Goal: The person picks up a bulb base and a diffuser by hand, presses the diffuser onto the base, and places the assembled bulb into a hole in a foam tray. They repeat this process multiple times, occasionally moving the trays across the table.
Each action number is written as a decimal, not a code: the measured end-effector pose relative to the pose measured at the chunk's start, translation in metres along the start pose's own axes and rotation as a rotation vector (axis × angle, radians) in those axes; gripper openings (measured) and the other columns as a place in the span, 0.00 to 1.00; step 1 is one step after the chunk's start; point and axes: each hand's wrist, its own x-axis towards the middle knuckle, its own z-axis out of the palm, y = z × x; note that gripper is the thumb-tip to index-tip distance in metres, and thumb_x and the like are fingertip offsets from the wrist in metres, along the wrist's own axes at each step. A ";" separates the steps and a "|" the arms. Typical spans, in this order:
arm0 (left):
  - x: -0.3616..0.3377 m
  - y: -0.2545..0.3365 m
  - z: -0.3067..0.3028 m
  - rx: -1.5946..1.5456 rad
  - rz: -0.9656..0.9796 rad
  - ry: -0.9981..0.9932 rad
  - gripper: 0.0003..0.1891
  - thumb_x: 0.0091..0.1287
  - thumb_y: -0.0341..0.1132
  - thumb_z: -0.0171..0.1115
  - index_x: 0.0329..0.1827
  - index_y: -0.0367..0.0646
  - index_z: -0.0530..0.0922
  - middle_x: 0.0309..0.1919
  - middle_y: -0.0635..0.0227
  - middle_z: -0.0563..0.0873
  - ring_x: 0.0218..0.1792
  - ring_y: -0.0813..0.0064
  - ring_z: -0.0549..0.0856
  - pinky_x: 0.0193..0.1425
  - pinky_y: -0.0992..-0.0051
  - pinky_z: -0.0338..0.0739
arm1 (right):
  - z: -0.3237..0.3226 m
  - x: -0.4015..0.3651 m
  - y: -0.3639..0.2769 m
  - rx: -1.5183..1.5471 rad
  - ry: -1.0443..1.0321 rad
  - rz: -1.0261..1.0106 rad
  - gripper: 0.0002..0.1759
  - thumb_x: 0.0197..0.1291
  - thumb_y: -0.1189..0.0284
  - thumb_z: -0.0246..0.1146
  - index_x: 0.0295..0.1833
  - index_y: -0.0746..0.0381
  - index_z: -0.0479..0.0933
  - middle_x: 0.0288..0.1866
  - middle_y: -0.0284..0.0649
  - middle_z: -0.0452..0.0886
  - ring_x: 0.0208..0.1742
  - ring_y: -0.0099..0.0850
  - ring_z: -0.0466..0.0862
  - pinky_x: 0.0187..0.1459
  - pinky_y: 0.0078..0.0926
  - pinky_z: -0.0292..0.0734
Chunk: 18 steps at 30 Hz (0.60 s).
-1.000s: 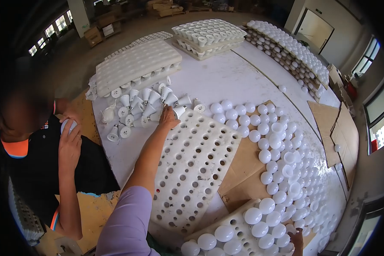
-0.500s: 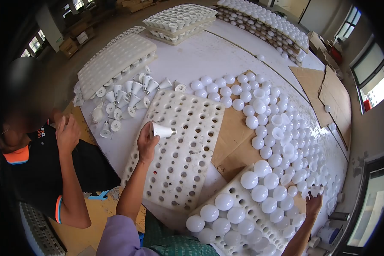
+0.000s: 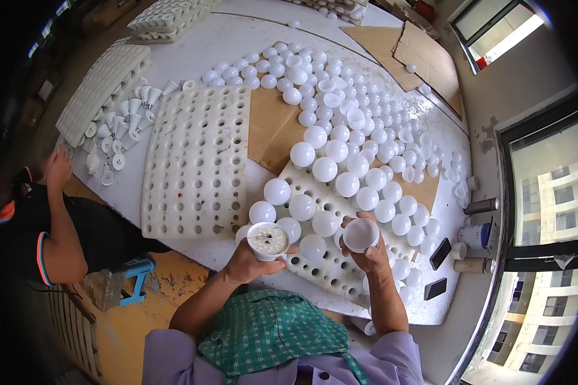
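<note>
My left hand is closed round a white bulb base. Its round face, dotted with small yellowish LEDs, is turned up toward me. In my right hand is a white bulb cover, its hollow opening facing me. The two parts are apart, held level with each other over the table's near edge. Just beyond my hands lies a white foam tray with rows of holes, and several finished-looking round white bulbs stand in it.
A second holed foam tray lies to the left. Many loose covers spread over cardboard. Bulb bases are heaped at the left, near a co-worker's hand. Two phones lie at the right, near flasks.
My left hand has brought the bulb base back toward me and turned its LED face up. My right hand has come in from the far right with a cover. The view has swung right.
</note>
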 end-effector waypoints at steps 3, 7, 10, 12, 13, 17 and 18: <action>0.000 0.003 0.031 0.289 -0.024 -0.225 0.24 0.51 0.23 0.69 0.54 0.34 0.75 0.46 0.56 0.86 0.44 0.71 0.86 0.46 0.70 0.83 | 0.017 -0.026 0.020 0.064 -0.038 -0.011 0.47 0.42 0.60 0.77 0.66 0.56 0.60 0.58 0.49 0.71 0.44 0.39 0.82 0.34 0.28 0.80; -0.005 -0.006 0.062 0.208 -0.058 -0.277 0.21 0.51 0.23 0.70 0.51 0.34 0.79 0.44 0.62 0.87 0.46 0.75 0.85 0.46 0.74 0.82 | 0.033 -0.053 0.032 0.186 -0.037 -0.058 0.47 0.44 0.60 0.75 0.68 0.55 0.59 0.57 0.50 0.71 0.42 0.38 0.82 0.37 0.29 0.79; -0.010 -0.013 0.073 0.176 -0.100 -0.297 0.20 0.52 0.23 0.70 0.50 0.35 0.80 0.44 0.62 0.87 0.43 0.76 0.85 0.42 0.75 0.82 | 0.030 -0.066 0.039 0.209 -0.003 -0.073 0.46 0.44 0.59 0.75 0.68 0.55 0.60 0.56 0.52 0.70 0.44 0.40 0.81 0.36 0.29 0.86; -0.011 -0.015 0.078 0.171 -0.126 -0.296 0.19 0.52 0.23 0.70 0.50 0.35 0.80 0.44 0.62 0.86 0.42 0.76 0.85 0.39 0.76 0.82 | 0.030 -0.071 0.039 0.220 -0.001 -0.080 0.46 0.44 0.58 0.74 0.67 0.57 0.60 0.55 0.52 0.70 0.46 0.40 0.81 0.39 0.29 0.87; -0.012 -0.016 0.081 0.158 -0.137 -0.298 0.19 0.53 0.23 0.70 0.50 0.35 0.80 0.44 0.62 0.86 0.39 0.77 0.85 0.37 0.76 0.82 | 0.028 -0.074 0.038 0.216 -0.016 -0.069 0.46 0.44 0.58 0.75 0.68 0.56 0.60 0.56 0.51 0.70 0.44 0.38 0.81 0.38 0.29 0.83; -0.015 -0.025 0.083 0.134 -0.230 -0.313 0.19 0.54 0.25 0.71 0.50 0.34 0.80 0.43 0.62 0.87 0.33 0.78 0.85 0.32 0.77 0.81 | 0.019 -0.085 0.034 0.152 -0.039 -0.031 0.46 0.44 0.60 0.76 0.68 0.57 0.61 0.59 0.47 0.71 0.51 0.36 0.78 0.47 0.31 0.78; -0.015 -0.024 0.085 0.134 -0.234 -0.311 0.19 0.54 0.25 0.71 0.50 0.34 0.80 0.43 0.62 0.87 0.33 0.78 0.85 0.32 0.77 0.81 | 0.018 -0.087 0.030 0.156 -0.036 -0.029 0.46 0.44 0.60 0.76 0.68 0.57 0.61 0.59 0.47 0.71 0.51 0.36 0.78 0.47 0.31 0.78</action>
